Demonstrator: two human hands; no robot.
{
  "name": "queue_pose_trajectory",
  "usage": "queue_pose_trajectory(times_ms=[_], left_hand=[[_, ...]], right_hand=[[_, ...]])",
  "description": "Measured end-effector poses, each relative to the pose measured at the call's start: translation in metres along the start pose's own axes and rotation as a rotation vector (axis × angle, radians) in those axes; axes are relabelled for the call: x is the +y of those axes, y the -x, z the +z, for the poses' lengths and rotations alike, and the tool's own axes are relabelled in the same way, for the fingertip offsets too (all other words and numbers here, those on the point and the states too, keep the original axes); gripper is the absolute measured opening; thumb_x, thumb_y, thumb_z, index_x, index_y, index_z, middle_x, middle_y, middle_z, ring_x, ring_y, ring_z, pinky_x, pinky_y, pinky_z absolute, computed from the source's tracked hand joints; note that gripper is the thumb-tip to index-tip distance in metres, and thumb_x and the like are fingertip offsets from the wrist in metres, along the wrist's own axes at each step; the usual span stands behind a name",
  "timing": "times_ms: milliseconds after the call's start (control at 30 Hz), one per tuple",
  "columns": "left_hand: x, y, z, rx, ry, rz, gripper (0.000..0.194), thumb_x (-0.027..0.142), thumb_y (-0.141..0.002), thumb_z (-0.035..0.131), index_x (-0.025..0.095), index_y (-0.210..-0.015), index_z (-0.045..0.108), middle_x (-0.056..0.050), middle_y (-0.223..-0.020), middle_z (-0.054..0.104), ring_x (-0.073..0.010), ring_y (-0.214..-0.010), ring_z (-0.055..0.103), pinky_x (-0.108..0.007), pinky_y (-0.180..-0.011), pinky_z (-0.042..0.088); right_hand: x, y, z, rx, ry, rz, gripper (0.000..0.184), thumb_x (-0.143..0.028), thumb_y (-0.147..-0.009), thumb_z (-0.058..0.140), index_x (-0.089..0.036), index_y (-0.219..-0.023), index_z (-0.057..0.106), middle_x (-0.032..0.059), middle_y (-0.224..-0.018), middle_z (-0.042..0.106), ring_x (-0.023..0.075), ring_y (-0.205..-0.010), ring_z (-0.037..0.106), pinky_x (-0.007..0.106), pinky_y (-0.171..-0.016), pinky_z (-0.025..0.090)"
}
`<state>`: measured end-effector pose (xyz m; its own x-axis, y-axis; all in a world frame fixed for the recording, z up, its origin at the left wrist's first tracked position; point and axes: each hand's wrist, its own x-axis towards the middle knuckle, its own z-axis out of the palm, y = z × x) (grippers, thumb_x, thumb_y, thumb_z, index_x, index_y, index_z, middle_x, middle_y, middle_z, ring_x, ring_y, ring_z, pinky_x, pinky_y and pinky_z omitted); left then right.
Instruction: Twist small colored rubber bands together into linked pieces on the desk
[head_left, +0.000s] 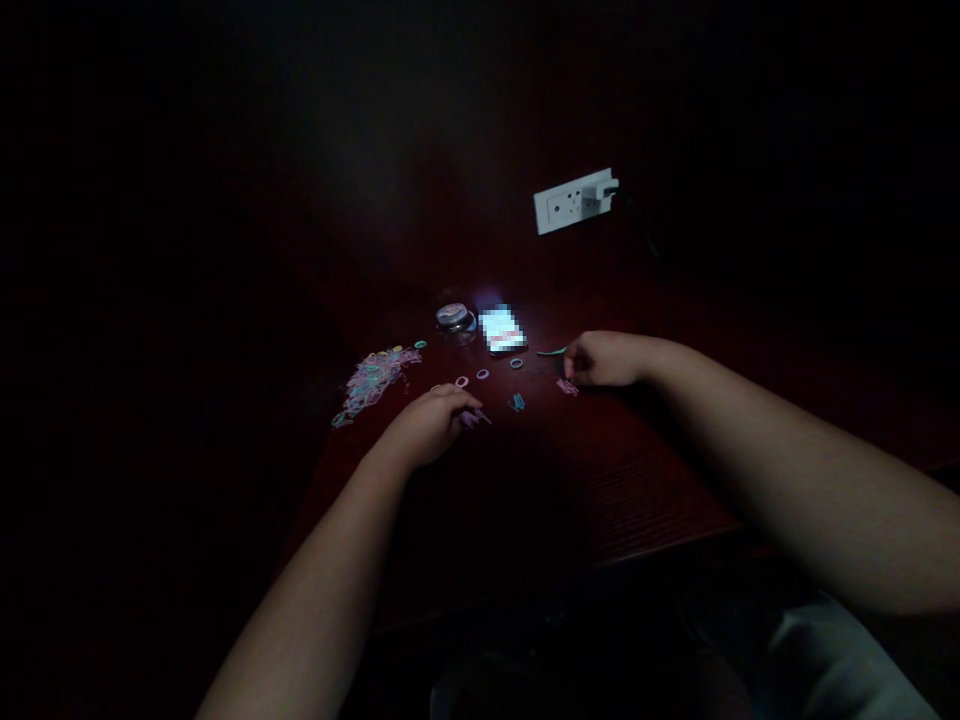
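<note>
My left hand (431, 425) rests low over the table beside a small heap of purple pieces (474, 418). Its visible fingers are stretched out, apart from one another, and partly cover that heap. Over a little pink heap (568, 387) my right hand (604, 358) is bent down, fingertips pressed together; whatever they pinch is hidden. A green strip (551, 352) lies by its knuckles. Between the hands is a small blue heap (517, 402). Behind it lie a grey-blue ring (516, 364), a purple ring (483, 374) and a pink ring (462, 382), like small hair ties.
A large mixed pile of thin coloured bands (379, 378) spreads at the left of the dark red table (540, 490). A round lidded jar (454, 320) stands at the back beside a lit phone-like screen (502, 329). A socket panel (574, 202) with a plug is behind.
</note>
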<state>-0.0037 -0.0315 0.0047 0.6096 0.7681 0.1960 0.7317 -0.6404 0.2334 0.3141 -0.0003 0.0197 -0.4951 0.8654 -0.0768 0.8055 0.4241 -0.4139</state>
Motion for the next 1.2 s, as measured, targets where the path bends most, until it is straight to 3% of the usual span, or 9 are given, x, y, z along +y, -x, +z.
queue_pose_trajectory(times_ms=[367,633,867,1033,1200], left_hand=[[0.002,-0.007,0.003,0.015,-0.019,0.018,0.029,0.006,-0.08,0.052,0.024,-0.095,0.069,-0.004,-0.11,0.067,-0.0199,-0.105,0.062,-0.04,-0.101,0.047],[0.008,-0.004,-0.002,0.054,0.015,-0.016,0.04,0.004,-0.078,0.047,0.024,-0.105,0.068,-0.005,-0.116,0.065,-0.0206,-0.11,0.061,-0.039,-0.1,0.048],[0.017,-0.004,0.006,0.043,-0.043,-0.01,0.032,0.039,-0.081,0.064,0.025,-0.11,0.064,-0.007,-0.116,0.066,-0.0282,-0.117,0.057,-0.046,-0.1,0.045],[0.016,-0.009,0.011,0.033,-0.043,-0.007,0.014,0.029,-0.083,0.061,0.023,-0.094,0.067,-0.006,-0.102,0.068,-0.0243,-0.1,0.062,-0.043,-0.093,0.048],[0.014,-0.008,0.008,0.019,-0.003,0.026,0.015,0.019,-0.082,0.056,0.023,-0.091,0.066,-0.004,-0.098,0.067,-0.0194,-0.092,0.062,-0.037,-0.089,0.05]], right_hand=[[0.003,-0.002,0.002,-0.013,0.032,0.015,0.011,-0.023,-0.073,0.06,-0.019,-0.079,0.068,0.0034,-0.076,0.067,0.0175,-0.068,0.059,0.03,-0.063,0.04],[0.001,0.003,-0.003,0.012,-0.017,-0.003,0.009,-0.024,-0.075,0.058,-0.019,-0.079,0.064,0.0027,-0.074,0.065,0.0163,-0.065,0.056,0.03,-0.061,0.039],[0.001,0.003,-0.006,0.049,-0.096,-0.007,0.006,-0.024,-0.073,0.06,-0.019,-0.077,0.059,0.0017,-0.072,0.062,0.0146,-0.062,0.054,0.028,-0.059,0.038],[0.003,0.001,-0.003,0.027,-0.082,-0.012,0.006,-0.018,-0.068,0.059,-0.02,-0.074,0.057,0.0003,-0.07,0.06,0.0139,-0.061,0.051,0.028,-0.059,0.037],[0.003,-0.001,-0.001,0.029,-0.042,-0.033,0.007,-0.017,-0.068,0.058,-0.02,-0.075,0.06,-0.0003,-0.07,0.061,0.0137,-0.063,0.052,0.026,-0.06,0.037]])
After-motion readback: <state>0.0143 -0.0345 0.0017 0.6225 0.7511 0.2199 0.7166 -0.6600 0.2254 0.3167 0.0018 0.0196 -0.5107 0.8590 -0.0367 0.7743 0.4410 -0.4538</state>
